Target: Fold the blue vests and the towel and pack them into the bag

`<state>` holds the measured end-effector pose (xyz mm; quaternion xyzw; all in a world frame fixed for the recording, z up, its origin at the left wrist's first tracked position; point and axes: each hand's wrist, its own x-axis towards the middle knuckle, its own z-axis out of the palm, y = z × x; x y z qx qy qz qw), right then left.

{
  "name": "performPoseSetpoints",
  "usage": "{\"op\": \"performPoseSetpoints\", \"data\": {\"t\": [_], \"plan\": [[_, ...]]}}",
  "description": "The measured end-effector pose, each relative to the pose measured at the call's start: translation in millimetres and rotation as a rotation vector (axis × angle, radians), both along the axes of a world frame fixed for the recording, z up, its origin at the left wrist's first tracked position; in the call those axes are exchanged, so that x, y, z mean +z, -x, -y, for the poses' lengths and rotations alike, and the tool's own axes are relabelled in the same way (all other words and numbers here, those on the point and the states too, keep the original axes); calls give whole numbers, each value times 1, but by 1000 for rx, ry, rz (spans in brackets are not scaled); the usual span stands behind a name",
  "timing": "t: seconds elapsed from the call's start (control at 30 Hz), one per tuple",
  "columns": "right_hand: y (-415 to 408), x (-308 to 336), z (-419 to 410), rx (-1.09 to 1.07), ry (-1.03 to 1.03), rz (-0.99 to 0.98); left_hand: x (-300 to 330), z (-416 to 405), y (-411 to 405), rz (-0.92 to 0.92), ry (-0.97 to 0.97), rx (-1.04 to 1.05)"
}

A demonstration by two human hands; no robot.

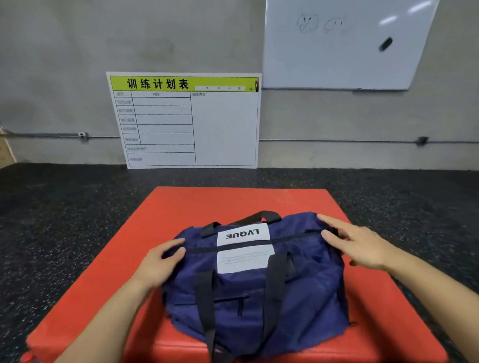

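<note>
Hands (260, 253) on bag (255, 286), red mat (179, 212)

Navy bag (280, 295) with black straps (204, 302) and white label (245, 260). Red platform (178, 209); black speckled floor (54, 218) at nine o'clock.

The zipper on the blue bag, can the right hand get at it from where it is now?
Probably yes. The right hand is open with its fingertips at the right end of the bag, right by the zipper line, and nothing lies over it. The left hand rests on the other end.
</note>
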<state>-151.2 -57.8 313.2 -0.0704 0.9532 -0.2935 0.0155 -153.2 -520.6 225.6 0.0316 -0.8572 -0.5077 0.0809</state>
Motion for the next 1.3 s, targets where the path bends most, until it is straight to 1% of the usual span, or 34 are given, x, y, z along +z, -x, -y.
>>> {"op": "performPoseSetpoints", "data": {"t": [0.03,0.13,0.23,0.33,0.43,0.6,0.8,0.93,1.0,1.07,1.1,1.17,1.23,1.3], "plan": [[2,3,6,17,27,35,3,3,3,32,-34,-16],[12,1,17,56,179,145,10,8,11,99,-56,-85],[22,-11,18,19,287,205,23,4,19,106,-73,-143],[29,-20,11,-36,434,182,35,-1,32,35,-74,-144],[37,-16,3,-41,584,145,50,-5,42,-31,-145,-137],[63,11,3,-26,730,51,82,-7,72,-89,-223,-132],[133,68,14,13,775,-57,124,0,135,-142,-286,-132],[199,86,19,-7,802,-53,153,4,200,-158,-359,-97],[237,86,23,-22,784,-34,160,4,235,-147,-359,-75],[271,82,27,-32,771,-6,163,3,269,-131,-343,-55],[297,74,28,-39,772,9,160,3,296,-135,-317,-49],[314,60,28,-72,752,15,153,-1,316,-126,-237,-48],[340,30,27,-110,705,55,125,-2,341,-69,-179,-47],[359,-4,30,-122,614,48,85,-1,358,-37,-178,-37]]}}
